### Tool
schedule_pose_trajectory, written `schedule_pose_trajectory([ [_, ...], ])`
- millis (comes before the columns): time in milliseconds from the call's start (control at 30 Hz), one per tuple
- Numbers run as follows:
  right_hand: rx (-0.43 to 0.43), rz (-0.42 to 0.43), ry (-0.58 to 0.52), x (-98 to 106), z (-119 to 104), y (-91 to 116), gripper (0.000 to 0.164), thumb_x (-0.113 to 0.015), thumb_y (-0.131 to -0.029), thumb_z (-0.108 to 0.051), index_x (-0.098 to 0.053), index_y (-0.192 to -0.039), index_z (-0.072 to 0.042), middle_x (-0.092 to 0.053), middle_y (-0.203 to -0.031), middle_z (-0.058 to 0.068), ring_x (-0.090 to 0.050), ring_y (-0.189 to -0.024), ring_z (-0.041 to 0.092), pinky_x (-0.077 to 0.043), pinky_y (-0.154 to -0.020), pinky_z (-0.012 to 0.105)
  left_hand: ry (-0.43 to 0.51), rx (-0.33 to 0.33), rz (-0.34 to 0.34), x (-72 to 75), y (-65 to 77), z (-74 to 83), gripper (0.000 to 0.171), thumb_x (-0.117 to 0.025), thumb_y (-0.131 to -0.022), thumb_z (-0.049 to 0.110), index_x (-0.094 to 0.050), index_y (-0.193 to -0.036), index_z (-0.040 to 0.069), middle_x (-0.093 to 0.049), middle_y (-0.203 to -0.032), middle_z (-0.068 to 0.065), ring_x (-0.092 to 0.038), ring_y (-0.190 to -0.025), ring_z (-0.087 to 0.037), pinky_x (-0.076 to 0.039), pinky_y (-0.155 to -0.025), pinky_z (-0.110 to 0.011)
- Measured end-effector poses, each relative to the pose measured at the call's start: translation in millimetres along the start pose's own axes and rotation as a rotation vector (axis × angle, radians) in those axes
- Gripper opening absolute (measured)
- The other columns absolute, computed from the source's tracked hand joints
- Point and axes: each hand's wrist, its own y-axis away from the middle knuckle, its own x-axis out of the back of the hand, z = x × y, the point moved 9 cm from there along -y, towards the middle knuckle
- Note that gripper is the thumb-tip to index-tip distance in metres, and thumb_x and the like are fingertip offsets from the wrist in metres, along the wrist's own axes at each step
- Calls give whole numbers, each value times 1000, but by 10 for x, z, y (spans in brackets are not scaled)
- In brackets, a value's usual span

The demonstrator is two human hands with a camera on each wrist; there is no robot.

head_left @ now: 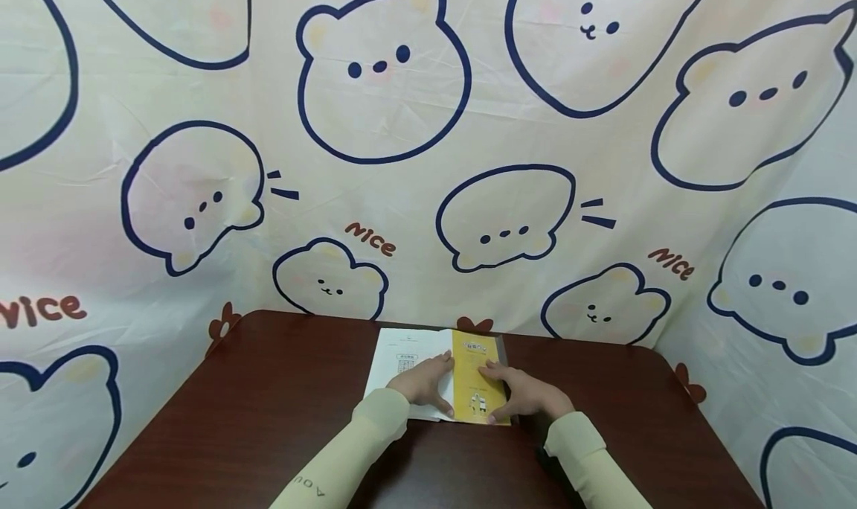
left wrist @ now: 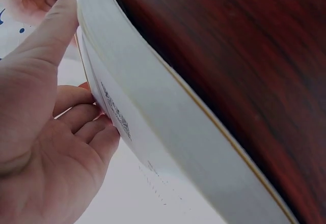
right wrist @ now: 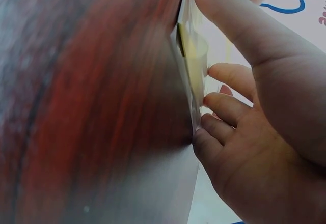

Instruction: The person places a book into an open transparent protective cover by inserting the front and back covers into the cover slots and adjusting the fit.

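Observation:
An opened book lies on the table, with a thick block of pages on its left side. Its white page [head_left: 395, 351] carries a printed square code. On the right is a yellow page [head_left: 477, 379] with small figures printed near the bottom. My left hand [head_left: 423, 381] rests on the white page beside the fold, thumb towards the lower edge. In the left wrist view its fingers [left wrist: 104, 140] touch the paper. My right hand [head_left: 532, 394] lies over the right edge of the yellow page, fingertips on the paper and thumb near the bottom corner.
The book stands near the far edge of a dark reddish-brown table [head_left: 268, 420]. Behind and beside the table hangs a pale cloth [head_left: 402, 196] printed with cartoon bears. A dark object [head_left: 559, 470] shows partly under the right forearm.

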Motion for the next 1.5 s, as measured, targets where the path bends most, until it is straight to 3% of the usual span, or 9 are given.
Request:
schedule_pose_trajectory([
  [300, 2, 2, -13, -9, -21, 15, 93, -91, -76, -24, -43, -156, -15, -27, -166, 17, -27, -152, 42, -30, -118, 61, 14, 18, -4, -26, -19, 37, 103, -94, -70, 30, -41, -155, 5, -30, -166, -9, -31, -153, -27, -27, -123, -43],
  [733, 15, 0, -6, 28, -27, 4, 94, -90, -77, -24, -42, -157, -15, -26, -167, 17, -26, -152, 41, -30, -119, 60, -42, 24, 0, -28, -46, 114, 102, -94, -71, 29, -40, -156, 7, -29, -166, -10, -30, -153, -26, -27, -123, -41],
  [900, 20, -11, -5, 13, -22, 7, 91, -88, -80, -29, -41, -157, -16, -26, -167, 17, -25, -152, 40, -29, -119, 61, -57, 32, -53, -16, -41, 111, 101, -92, -74, 33, -40, -156, 7, -28, -167, -9, -28, -154, -25, -26, -124, -41],
  [1033, 36, 9, -31, 17, -25, -10, 76, -79, -90, -29, -44, -155, -12, -33, -164, 18, -33, -149, 40, -33, -116, 61, -87, 53, -123, 18, -39, 55, 99, -91, -75, 41, -41, -156, 12, -29, -167, -5, -31, -153, -23, -29, -123, -42],
  [1133, 58, 75, -68, 53, -17, -45, 62, -72, -95, -20, -49, -151, -6, -40, -159, 19, -42, -142, 39, -38, -113, 60, -74, 89, -161, 55, -31, -31, 100, -91, -74, 41, -41, -157, 18, -30, -167, 2, -32, -152, -22, -29, -122, -44],
  [1233, 41, 204, -77, 141, 35, -57, 57, -72, -94, -12, -52, -146, 1, -46, -153, 23, -49, -136, 39, -44, -109, 58, -21, 105, -172, 76, -19, -97, 102, -93, -72, 36, -40, -158, 23, -28, -167, 6, -30, -153, -22, -28, -123, -47],
  [1367, -96, 404, -75, 305, 192, -8, 61, -76, -91, -13, -51, -142, 9, -55, -140, 27, -56, -126, 41, -51, -99, 55, 51, 77, -150, 78, -14, -111, 104, -94, -71, 30, -39, -158, 21, -28, -168, 4, -30, -153, -25, -28, -122, -50],
  [1500, -241, 450, -121, 366, 351, 31, 57, -69, -96, -19, -49, -138, 14, -64, -117, 24, -66, -99, 30, -57, -80, 43, 77, 74, -119, 73, -17, -138, 107, -95, -71, 29, -36, -160, 22, -31, -167, 1, -34, -151, -27, -30, -120, -53],
])
